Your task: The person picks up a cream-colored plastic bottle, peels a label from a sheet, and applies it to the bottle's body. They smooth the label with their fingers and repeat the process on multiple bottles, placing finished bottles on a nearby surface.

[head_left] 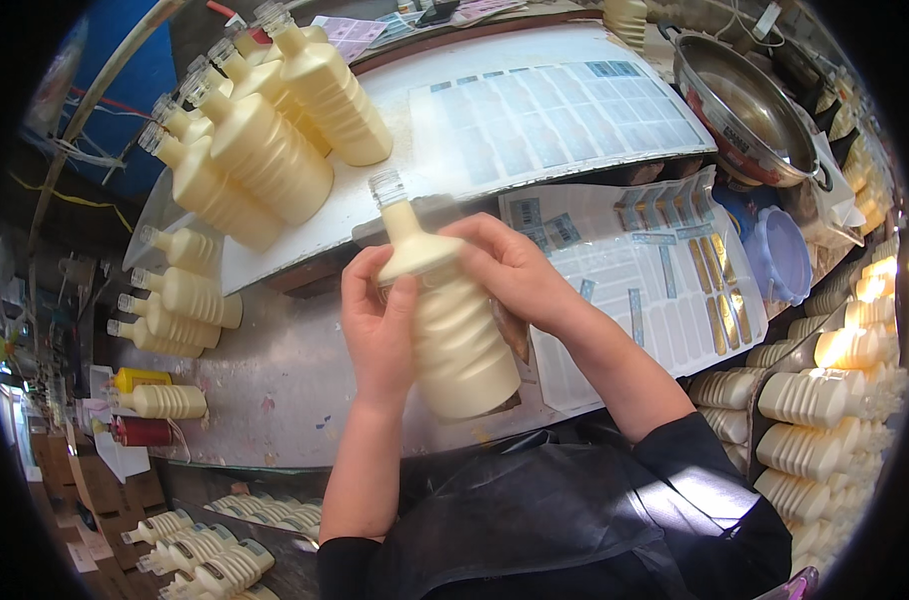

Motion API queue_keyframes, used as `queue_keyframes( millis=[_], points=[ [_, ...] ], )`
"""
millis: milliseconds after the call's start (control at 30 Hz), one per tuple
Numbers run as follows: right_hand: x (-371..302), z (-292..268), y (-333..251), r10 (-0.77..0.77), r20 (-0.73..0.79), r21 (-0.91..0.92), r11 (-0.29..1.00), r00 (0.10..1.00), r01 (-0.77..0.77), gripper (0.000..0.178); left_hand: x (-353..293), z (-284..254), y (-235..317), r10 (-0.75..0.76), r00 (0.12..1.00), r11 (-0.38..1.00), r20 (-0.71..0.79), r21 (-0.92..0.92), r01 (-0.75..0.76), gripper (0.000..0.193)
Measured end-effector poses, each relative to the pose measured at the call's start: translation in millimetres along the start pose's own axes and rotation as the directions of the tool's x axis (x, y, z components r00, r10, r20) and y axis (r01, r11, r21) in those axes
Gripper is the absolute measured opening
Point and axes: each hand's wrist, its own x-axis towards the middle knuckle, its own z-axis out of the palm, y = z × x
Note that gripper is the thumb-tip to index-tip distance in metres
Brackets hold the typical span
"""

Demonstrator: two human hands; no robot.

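A cream-coloured plastic bottle (465, 350) with a ribbed body and a clear threaded neck is held between my two hands, its neck tilted away to the upper left. My left hand (377, 325) grips its left shoulder, thumb lying on the front. My right hand (515, 265) is closed at the right shoulder, fingertips pressed to the surface; whether they pinch anything small there is hidden. To the right of the bottle lies a sheet of stickers (605, 350) with blue and gold labels and many peeled-off spots. Behind it, a raised white board (415, 120) carries another pale label sheet (565, 120).
Several similar bottles (275, 165) stand at the board's left end, and more (190, 300) lie below them. A yellow can (140, 378) and a red can (142, 431) are at left. At right are a large metal pan (745, 100), a lilac basin (778, 255) and stacked bottles (800, 395).
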Motion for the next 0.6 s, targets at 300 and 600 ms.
queue_keyframes(
  millis=[300, 600],
  points=[
    [1.4, 2.5, 1.9, 0.009, -0.018, 0.043, 0.999, 1.000, -0.008, 0.026, 0.9, 1.6, 0.7, -0.012, 1.000, 1.000, -0.013, 0.002, 0.012, 0.032],
    [0.8, 3.5, 0.4, 0.007, -0.039, 0.018, 1.000, 0.999, -0.006, 0.025, 1.6, 0.3, -1.3, -0.005, 1.000, 1.000, -0.007, -0.006, 0.005, 0.031]
  ],
)
